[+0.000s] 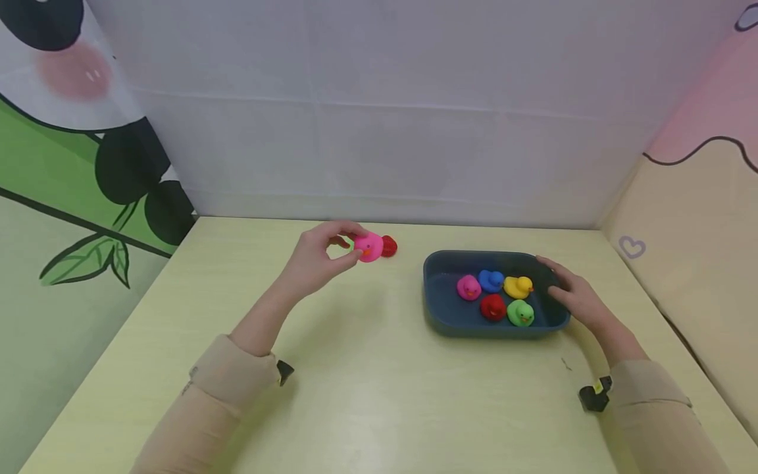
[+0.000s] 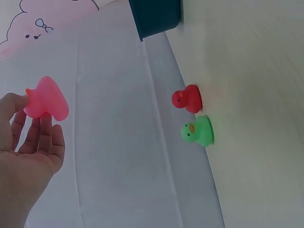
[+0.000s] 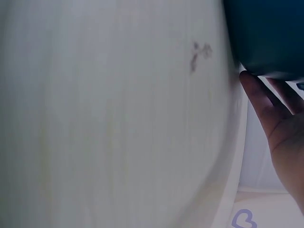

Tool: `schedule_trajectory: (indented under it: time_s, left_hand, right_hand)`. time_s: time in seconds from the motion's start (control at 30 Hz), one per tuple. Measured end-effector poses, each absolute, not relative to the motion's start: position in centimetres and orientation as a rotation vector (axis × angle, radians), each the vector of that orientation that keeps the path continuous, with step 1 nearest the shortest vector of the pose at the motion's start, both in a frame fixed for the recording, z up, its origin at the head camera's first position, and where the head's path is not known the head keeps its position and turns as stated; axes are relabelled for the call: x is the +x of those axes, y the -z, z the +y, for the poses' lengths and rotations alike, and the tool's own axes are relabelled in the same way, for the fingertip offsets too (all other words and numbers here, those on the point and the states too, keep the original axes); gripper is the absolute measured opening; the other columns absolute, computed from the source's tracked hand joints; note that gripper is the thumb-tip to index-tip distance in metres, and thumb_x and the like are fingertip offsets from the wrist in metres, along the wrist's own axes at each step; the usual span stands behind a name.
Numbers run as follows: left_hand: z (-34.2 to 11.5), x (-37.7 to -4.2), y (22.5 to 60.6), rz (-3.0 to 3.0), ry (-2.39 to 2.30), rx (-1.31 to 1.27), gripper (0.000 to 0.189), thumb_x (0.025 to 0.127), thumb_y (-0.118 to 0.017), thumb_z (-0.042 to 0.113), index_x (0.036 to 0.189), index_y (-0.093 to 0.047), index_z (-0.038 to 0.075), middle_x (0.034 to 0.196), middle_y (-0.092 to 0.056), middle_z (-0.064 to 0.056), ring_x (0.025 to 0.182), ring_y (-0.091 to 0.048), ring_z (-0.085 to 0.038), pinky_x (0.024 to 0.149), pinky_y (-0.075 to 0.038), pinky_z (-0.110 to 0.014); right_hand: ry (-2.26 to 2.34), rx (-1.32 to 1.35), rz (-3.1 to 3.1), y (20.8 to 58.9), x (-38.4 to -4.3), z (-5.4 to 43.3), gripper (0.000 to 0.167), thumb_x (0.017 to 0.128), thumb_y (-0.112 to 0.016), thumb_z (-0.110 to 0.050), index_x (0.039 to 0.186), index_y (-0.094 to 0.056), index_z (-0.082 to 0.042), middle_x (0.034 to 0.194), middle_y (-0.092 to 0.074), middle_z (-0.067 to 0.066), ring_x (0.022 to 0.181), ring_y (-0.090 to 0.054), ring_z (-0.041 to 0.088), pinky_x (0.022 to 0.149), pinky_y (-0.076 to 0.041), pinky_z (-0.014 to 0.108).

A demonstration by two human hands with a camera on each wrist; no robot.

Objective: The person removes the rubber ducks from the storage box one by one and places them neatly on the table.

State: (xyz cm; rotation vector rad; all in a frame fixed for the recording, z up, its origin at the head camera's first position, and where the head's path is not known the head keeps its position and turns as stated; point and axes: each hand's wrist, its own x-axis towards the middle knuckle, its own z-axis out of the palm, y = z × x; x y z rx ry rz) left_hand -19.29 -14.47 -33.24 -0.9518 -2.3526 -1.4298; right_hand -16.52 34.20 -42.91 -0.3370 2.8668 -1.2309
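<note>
My left hand [image 1: 320, 260] pinches a pink rubber duck [image 1: 368, 247] between thumb and fingers, raised above the table; the left wrist view shows this duck [image 2: 46, 98] from the side. On the table beyond it stand a red duck [image 2: 188, 99] and a green duck [image 2: 198, 131], side by side. In the head view the green one is mostly hidden behind the hand. My right hand [image 1: 577, 296] grips the right end of a dark blue tub [image 1: 438, 316], thumb over the rim. Inside the tub sit several ducks: pink [image 1: 468, 288], blue [image 1: 491, 281], yellow [image 1: 518, 287], red [image 1: 493, 307] and green [image 1: 522, 313].
The pale wooden table [image 1: 379, 408] meets a white cloth backdrop [image 1: 403, 145] at its far edge. Printed panels stand at the left and right sides, the right one [image 1: 699, 263] close to my right arm.
</note>
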Motion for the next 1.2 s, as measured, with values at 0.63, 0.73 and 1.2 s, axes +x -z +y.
schedule_trajectory:
  time_s: [0.63,0.73,1.2]
  left_hand:
    - [-18.2,-23.5,35.1,-2.448,1.294,-0.748,0.027,0.085,-0.065,0.006,0.112,-0.064,0.007,0.107,-0.065,-0.006,0.099,-0.058,-0.021,0.083,-0.051,-0.040]
    - [-18.6,-24.7,35.6,-2.479,1.330,-0.718,0.028,0.085,-0.066,0.006,0.113,-0.063,0.006,0.108,-0.065,-0.007,0.100,-0.058,-0.022,0.083,-0.051,-0.041]
    - [-19.6,-29.0,38.6,-2.603,1.279,-0.736,0.027,0.086,-0.066,0.005,0.112,-0.064,0.004,0.109,-0.065,-0.010,0.100,-0.058,-0.024,0.082,-0.051,-0.039]
  right_hand:
    - [1.222,-0.361,2.873,42.5,-16.3,34.1,0.057,0.097,-0.045,-0.008,0.150,-0.025,-0.016,0.152,-0.025,0.020,0.133,-0.030,0.046,0.103,-0.037,0.040]
    - [1.213,-0.364,2.879,42.4,-16.2,34.2,0.057,0.097,-0.045,-0.008,0.150,-0.026,-0.016,0.152,-0.026,0.020,0.132,-0.032,0.045,0.099,-0.037,0.026]
    - [1.218,-0.337,2.855,42.7,-16.4,34.3,0.058,0.097,-0.042,-0.011,0.151,-0.023,-0.020,0.152,-0.022,0.024,0.132,-0.027,0.051,0.100,-0.026,0.069]
